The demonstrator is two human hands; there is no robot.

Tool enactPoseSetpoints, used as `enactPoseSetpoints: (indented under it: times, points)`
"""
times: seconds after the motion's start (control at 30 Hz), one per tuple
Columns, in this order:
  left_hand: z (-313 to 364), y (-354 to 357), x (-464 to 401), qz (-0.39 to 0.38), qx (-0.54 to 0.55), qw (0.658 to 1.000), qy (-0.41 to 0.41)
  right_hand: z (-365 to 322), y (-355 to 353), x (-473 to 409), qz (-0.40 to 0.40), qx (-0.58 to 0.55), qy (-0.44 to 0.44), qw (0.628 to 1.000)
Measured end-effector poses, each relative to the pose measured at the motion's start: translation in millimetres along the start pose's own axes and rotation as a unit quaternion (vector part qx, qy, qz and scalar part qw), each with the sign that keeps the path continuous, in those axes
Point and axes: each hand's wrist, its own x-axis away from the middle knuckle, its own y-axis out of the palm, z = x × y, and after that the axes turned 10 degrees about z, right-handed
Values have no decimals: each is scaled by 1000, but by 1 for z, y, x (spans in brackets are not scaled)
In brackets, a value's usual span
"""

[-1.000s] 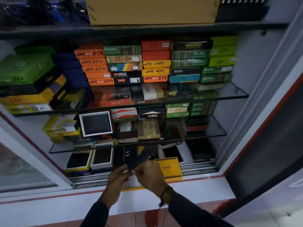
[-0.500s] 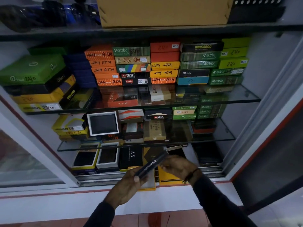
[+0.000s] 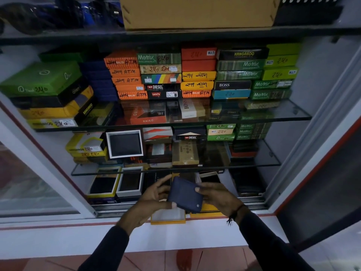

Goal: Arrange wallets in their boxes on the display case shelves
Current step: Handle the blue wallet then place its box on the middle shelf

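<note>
A dark blue folded wallet (image 3: 184,194) is held flat between both hands in front of the bottom shelf. My left hand (image 3: 150,200) grips its left and lower edge. My right hand (image 3: 216,196) grips its right edge. Directly below the wallet an open yellow box (image 3: 168,217) with a pale lining lies on the case's front ledge. Its yellow lid (image 3: 210,209) lies to the right, partly hidden by my right hand.
Glass shelves (image 3: 273,116) above carry stacks of coloured wallet boxes. On the bottom shelf, open boxes with dark wallets (image 3: 130,182) sit to the left and a gold-edged one (image 3: 210,178) behind my hands. A sliding glass door (image 3: 29,182) covers the left side.
The wallet has turned from edge-on to flat, its broad face now up. My right hand has come off the yellow lid onto the wallet, and both hands hold it over the open box.
</note>
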Motion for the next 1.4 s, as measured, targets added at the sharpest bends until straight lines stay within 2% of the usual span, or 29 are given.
enactPoseSetpoints:
  times: [0.07,0.1,0.13,0.17,0.23,0.27,0.3,0.33,0.37,0.4,0.43,0.5,0.53,0.57,0.6,0.63,0.7,0.8,0.93,1.0,1.07,1.2,1.4]
  points:
    - [-2,17,4,83,-122,983,109,1,-3,-1,40,26,-73,996]
    - [-6,26,7,122,-218,947,202,1,-2,0,60,55,-118,990]
    - [-11,33,10,146,-321,881,316,2,0,0,79,108,-175,975]
    - [-16,38,13,152,-403,797,424,3,3,0,96,185,-241,948]
    - [-26,41,14,112,-479,658,570,11,11,1,134,370,-365,844]
    - [-30,42,16,100,-501,613,602,17,13,1,147,419,-397,804]
    - [-31,41,16,97,-517,590,612,23,14,1,156,441,-412,782]
    - [-33,41,16,97,-526,587,608,28,14,1,164,446,-416,775]
    - [-33,41,16,103,-527,592,602,30,13,0,168,443,-415,777]
    - [-34,40,16,110,-523,613,583,32,12,-1,171,428,-406,789]
    - [-33,40,16,125,-501,661,544,32,12,-2,173,408,-387,809]
    - [-30,35,16,155,-376,833,376,29,13,-5,153,302,-296,893]
    - [-27,32,16,160,-286,905,272,28,15,-7,137,218,-234,938]
    - [-25,28,13,170,-205,948,176,27,19,-11,134,143,-175,965]
    - [-25,23,10,192,-165,962,102,28,24,-15,147,91,-131,976]
    - [-28,19,6,217,-155,963,49,30,30,-19,167,77,-104,977]
    - [-35,12,-1,258,-178,950,-6,36,48,-25,200,115,-95,968]
    - [-44,3,-9,285,-210,933,-67,42,72,-32,217,273,-102,932]
    - [-57,-9,-12,288,-371,881,-50,47,87,-36,197,438,-82,873]
    - [-60,-11,-12,291,-387,873,-60,51,92,-36,194,478,-77,853]
    - [-63,-13,-14,287,-372,879,-81,53,96,-36,192,499,-70,842]
    - [-57,-16,-12,239,-237,921,-197,50,101,-36,208,484,-49,849]
    - [-46,-28,5,224,-70,951,-203,46,98,-28,263,362,-18,894]
